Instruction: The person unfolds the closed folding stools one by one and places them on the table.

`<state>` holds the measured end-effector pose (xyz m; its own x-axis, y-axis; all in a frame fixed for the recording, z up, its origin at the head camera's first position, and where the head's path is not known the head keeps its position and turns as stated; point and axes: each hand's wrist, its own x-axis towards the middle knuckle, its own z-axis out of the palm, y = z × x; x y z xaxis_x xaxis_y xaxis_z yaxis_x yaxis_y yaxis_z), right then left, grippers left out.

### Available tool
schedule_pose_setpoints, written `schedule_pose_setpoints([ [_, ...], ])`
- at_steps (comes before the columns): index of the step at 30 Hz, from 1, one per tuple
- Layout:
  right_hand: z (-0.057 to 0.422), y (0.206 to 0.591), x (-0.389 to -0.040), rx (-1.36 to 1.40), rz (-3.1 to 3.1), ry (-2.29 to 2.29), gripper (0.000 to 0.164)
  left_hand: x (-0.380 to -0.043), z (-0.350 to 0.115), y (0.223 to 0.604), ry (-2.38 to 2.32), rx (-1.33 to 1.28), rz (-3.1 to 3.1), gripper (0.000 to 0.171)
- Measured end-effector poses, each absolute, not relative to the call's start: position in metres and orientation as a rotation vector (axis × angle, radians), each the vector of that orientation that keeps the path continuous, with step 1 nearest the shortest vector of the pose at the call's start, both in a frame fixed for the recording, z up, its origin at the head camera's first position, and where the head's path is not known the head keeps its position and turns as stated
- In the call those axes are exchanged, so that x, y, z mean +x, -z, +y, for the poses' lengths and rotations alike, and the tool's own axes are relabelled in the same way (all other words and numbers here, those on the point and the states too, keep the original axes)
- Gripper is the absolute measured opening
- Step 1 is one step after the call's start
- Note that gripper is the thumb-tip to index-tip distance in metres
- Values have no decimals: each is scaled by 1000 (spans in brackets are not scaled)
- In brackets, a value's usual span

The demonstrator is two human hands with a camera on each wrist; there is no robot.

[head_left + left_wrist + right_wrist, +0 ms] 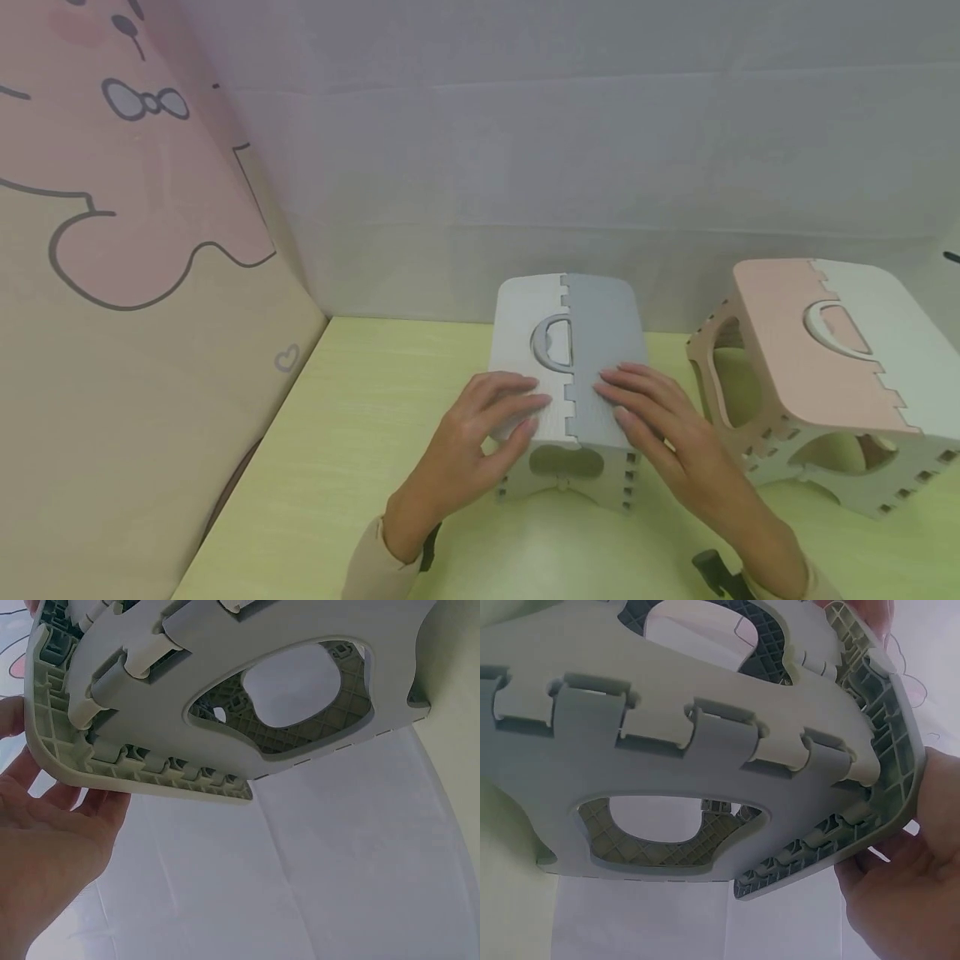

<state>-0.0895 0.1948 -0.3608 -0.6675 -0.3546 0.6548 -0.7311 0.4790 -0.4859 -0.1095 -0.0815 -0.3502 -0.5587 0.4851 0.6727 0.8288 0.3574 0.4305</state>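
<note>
A folding step stool (pixel 603 333), half white and half grey-blue on top, stands unfolded on the table. Its curved carry handle (pixel 551 343) lies in the middle of the top. My left hand (pixel 480 433) rests on the white half near the front corner, fingers flat and lightly bent. On the grey-blue half lies my right hand (pixel 675 425), its fingertips touching the surface. Both wrist views show the ribbed underside of the stool top (pixel 56 742) and the hinged side panels (pixel 667 772), with the hands at the edge of the top.
Right of this stool stands a second unfolded stool (pixel 795 350), pink and white. The yellow-green table (pixel 360 400) meets a pale cloth wall (pixel 450 167) at the back. A panel with a pink cartoon figure (pixel 135 233) borders the left side.
</note>
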Motion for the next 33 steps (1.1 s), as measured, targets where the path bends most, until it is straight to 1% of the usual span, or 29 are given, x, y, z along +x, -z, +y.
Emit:
schedule_pose_setpoints([
  [8,194,363,-90,876,-2299,-1068,32,-109,-80,350,1050,-1136,-2197,22],
  [16,193,363,-91,901,-2252,-1064,39,-109,-80,351,1026,-1129,-2201,23],
  [27,194,366,-92,881,-2298,-1074,33,-110,-80,352,1018,-1123,-2208,22],
  [33,194,365,-91,870,-2316,-1073,33,-110,-80,352,1015,-1120,-2214,22],
])
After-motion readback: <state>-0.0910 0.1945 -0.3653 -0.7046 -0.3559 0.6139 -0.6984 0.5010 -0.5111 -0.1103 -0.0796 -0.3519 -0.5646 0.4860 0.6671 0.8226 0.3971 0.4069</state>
